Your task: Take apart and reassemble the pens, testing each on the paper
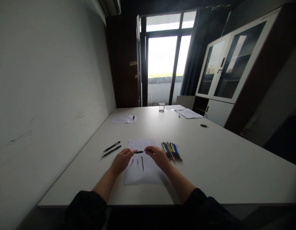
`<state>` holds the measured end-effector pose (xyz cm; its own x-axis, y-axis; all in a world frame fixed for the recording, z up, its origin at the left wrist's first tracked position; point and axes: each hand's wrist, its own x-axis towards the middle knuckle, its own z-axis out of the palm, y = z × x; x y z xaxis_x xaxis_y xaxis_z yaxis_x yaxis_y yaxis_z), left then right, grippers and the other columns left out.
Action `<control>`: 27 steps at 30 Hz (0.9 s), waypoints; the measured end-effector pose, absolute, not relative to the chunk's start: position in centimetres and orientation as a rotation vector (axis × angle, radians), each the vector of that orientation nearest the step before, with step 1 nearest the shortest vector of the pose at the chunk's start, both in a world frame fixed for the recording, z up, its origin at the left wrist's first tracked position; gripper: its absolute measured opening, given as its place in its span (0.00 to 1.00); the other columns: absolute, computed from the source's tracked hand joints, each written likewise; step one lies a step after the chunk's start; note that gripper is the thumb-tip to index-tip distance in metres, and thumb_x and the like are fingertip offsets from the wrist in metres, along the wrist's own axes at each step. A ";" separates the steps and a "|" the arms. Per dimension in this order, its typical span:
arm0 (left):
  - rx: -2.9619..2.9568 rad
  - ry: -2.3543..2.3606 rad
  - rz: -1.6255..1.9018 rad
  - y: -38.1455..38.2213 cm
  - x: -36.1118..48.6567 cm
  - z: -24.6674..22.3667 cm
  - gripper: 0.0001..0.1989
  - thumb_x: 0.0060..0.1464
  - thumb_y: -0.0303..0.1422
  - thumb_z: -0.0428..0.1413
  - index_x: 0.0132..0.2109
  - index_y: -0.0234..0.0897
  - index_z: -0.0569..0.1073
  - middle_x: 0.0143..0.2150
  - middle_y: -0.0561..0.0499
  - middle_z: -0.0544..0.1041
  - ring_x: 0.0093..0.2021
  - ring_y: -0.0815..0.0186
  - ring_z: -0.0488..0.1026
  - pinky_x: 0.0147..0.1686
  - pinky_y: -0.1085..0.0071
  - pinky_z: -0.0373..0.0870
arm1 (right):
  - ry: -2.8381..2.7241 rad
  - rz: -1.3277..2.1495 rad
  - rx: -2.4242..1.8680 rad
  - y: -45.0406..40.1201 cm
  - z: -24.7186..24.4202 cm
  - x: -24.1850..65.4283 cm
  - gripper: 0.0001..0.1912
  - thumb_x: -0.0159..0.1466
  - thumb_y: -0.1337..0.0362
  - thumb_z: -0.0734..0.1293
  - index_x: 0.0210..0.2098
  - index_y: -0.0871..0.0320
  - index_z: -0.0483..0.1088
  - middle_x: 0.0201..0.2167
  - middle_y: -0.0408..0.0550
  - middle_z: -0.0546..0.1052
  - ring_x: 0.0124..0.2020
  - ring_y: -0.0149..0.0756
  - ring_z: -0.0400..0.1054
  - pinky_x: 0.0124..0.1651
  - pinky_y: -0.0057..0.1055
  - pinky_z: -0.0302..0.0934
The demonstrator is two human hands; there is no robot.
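Observation:
My left hand (pixel 124 158) is closed on one end of a black pen barrel (pixel 138 152), held level above a sheet of paper (pixel 138 177). At the barrel's other end, my right hand (pixel 154 154) has its fingers pinched together; whatever small thing they hold is too tiny to make out. Beneath the hands, a thin dark pen refill (pixel 142 163) lies on the paper. Two small pen parts, a left one (pixel 132 161) and a middle one (pixel 137 161), rest beside it. To the right of my right hand is a row of several coloured pens (pixel 172 151).
Two black pens (pixel 111 149) lie left of the paper on the white table (pixel 210 179). Farther back are a paper with a dark strip (pixel 124 119), a glass cup (pixel 161 107), stacked papers (pixel 189 113) with a pen (pixel 179 115), and a round cable hole (pixel 204 126).

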<state>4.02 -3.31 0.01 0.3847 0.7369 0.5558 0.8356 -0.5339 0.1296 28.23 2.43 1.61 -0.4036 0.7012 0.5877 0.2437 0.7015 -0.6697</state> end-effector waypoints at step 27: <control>-2.488 -1.449 -0.873 -3.5 4.1 0.5 0.17 0.65 0.29 0.47 0.59 0.43 0.65 0.43 0.48 0.73 0.42 0.65 0.71 0.42 0.69 0.71 | -2.126 0.549 -0.712 2.1 1.5 28.4 0.07 0.65 0.62 0.65 0.37 0.54 0.76 0.35 0.47 0.77 0.30 0.32 0.69 0.38 0.30 0.66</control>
